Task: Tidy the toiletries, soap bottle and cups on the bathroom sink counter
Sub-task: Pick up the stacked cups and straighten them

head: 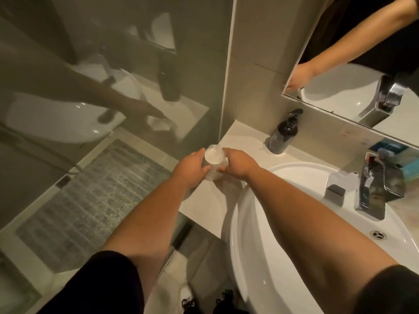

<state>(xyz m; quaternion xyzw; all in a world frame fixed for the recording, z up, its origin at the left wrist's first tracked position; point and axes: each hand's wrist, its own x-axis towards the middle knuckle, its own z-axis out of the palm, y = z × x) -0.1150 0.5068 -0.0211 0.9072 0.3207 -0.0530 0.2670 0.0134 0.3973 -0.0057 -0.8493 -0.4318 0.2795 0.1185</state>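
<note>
A clear plastic cup (214, 163), apparently wrapped in film, stands upside down on the pale counter (204, 205) left of the sink. My left hand (190, 169) holds its left side and my right hand (238, 165) holds its right side. A dark pump soap bottle (283, 133) stands upright at the back of the counter, against the wall, apart from both hands. Whether there is more than one cup stacked I cannot tell.
The white round sink (294, 257) fills the right side, with a chrome faucet (378, 189) and a small grey box (335, 191) beside it. Blue packets (405, 168) lie behind the faucet under the mirror (362, 64). A glass shower wall (113, 87) borders the counter's left edge.
</note>
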